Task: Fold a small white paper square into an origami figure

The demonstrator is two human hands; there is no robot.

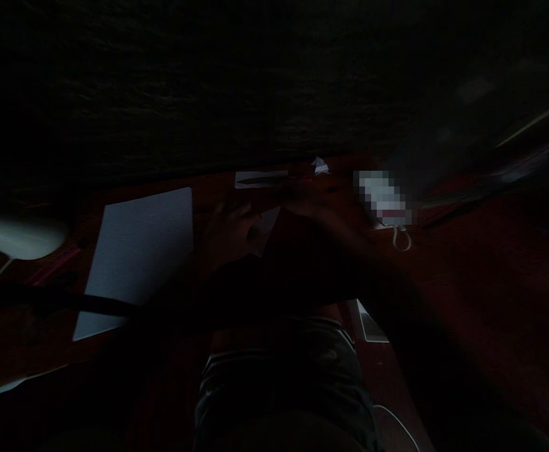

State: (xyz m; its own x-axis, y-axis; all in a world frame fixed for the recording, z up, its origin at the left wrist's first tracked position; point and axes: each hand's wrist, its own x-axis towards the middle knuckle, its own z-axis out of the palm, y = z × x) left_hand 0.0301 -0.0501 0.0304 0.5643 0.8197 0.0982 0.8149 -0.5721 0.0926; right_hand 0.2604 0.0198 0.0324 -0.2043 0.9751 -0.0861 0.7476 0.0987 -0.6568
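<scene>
The view is very dark. Near the middle, my left hand (230, 231) is at a small piece of white paper (269, 223), its fingers bent and its thumb against the paper. My right hand (303, 204) is just beyond the paper's far right side, its fingers lost in shadow, so what it holds, if anything, is hidden. Just past both hands lies a strip of white paper (246, 183) with a dark pointed shape across it, perhaps a blade. A large white sheet (142, 245) lies to the left of my left hand.
A crumpled or folded bit of paper (320, 166) sits at the back edge. To the right is a pale blurred-out object with a cord loop (401, 238). A white rounded object (24, 235) and a reddish item (55, 263) stand at left. A white cable (397, 422) runs lower right.
</scene>
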